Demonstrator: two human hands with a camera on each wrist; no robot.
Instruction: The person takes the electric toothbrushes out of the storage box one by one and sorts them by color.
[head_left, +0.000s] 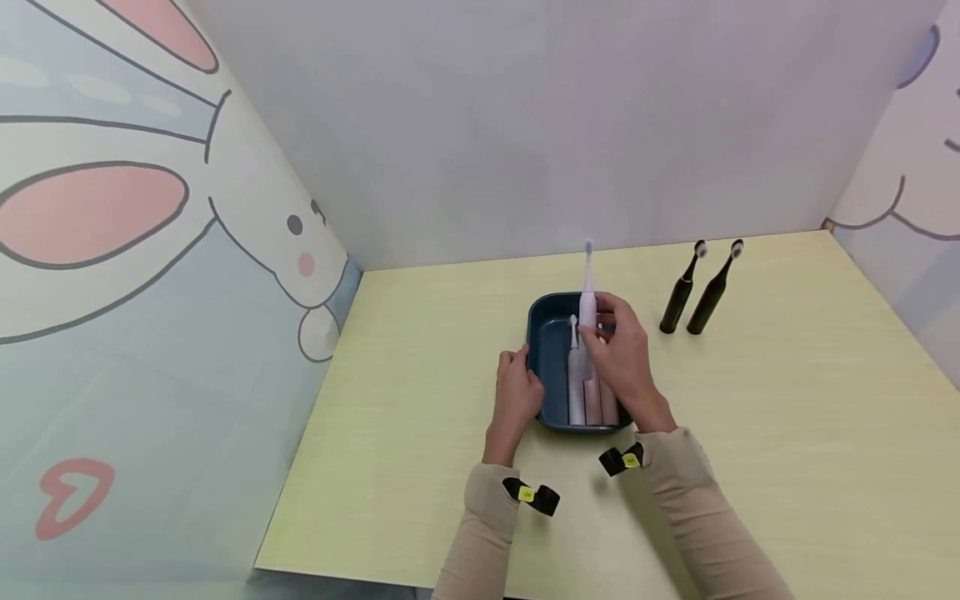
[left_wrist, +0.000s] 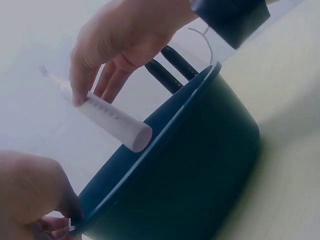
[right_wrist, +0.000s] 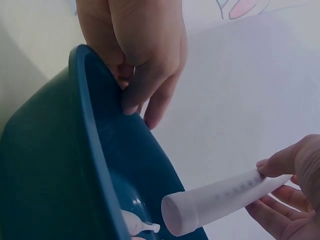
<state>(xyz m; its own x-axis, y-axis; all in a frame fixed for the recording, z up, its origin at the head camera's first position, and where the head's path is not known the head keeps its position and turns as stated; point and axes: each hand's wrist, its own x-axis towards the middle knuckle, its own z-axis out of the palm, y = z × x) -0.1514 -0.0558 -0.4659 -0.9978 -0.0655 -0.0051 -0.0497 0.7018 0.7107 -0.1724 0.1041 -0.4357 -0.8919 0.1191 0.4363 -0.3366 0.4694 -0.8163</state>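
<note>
A dark blue basin (head_left: pixel 552 358) sits on the table. My left hand (head_left: pixel 517 392) grips its left rim, thumb on the inside in the right wrist view. Above the basin, my right hand (head_left: pixel 626 354) pinches a white electric toothbrush (head_left: pixel 587 310) by its handle, brush head up and tilted away. The handle's round base (right_wrist: pixel 179 215) hangs over the basin in the right wrist view. Inside lie another white electric toothbrush (head_left: pixel 576 392) and two pink handles (head_left: pixel 593 403), side by side; my right hand partly hides the pink ones.
Two black electric toothbrushes (head_left: pixel 677 304) stand upright on the pale yellow table (head_left: pixel 405 400), right of the basin. A plain wall (head_left: pixel 465 167) rises behind the table's back edge. Walls with cartoon drawings flank it. Each wrist wears a black strap camera (head_left: pixel 531 496).
</note>
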